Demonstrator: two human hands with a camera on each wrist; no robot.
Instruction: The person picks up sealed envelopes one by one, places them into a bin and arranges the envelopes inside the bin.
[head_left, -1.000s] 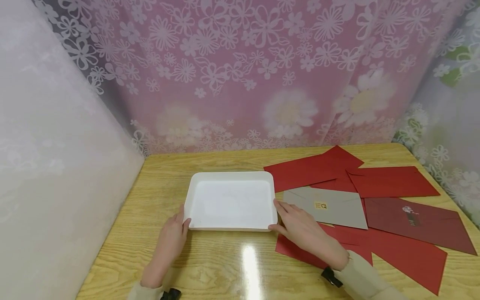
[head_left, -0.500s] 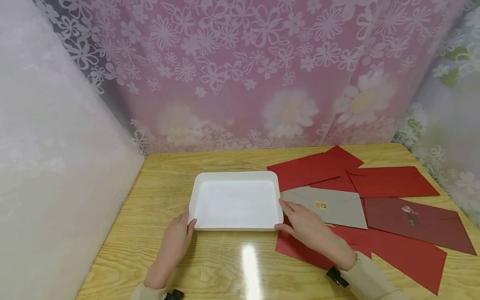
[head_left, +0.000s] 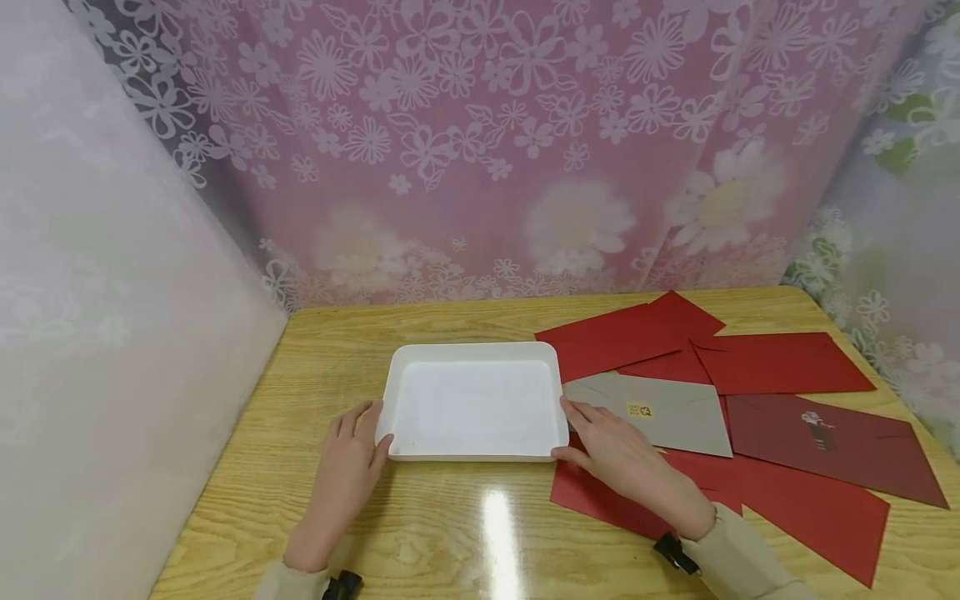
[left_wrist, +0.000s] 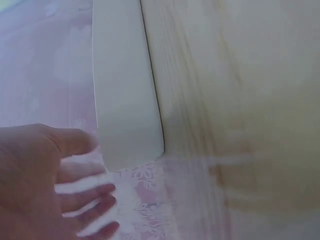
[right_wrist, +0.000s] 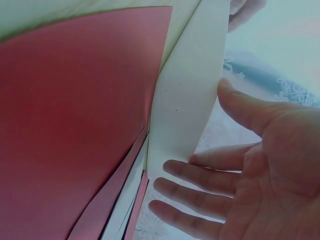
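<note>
A shallow white tray [head_left: 472, 454] lies flat on the wooden table, in the middle of the head view. At its near left corner is my left hand [head_left: 347, 467], thumb by the rim and fingers fairly straight along the outside. The left wrist view shows that hand [left_wrist: 45, 175] with fingers spread beside the tray's wall [left_wrist: 127, 95]. My right hand [head_left: 618, 458] rests its straight fingertips and thumb against the near right corner. In the right wrist view its fingers [right_wrist: 200, 175] extend along the tray's side, palm away from it.
Several red envelopes [head_left: 783, 362] lie spread and overlapping on the right. Among them are a grey envelope [head_left: 675, 417], close to the tray's right side, and a maroon one [head_left: 862, 450]. A floral curtain [head_left: 450, 167] hangs behind the wooden table [head_left: 322, 350].
The tray has slid slightly to the right, with both hands moving along. Since half a second ago, my left hand's fingers have spread outward a little; my right hand has stayed about still.
</note>
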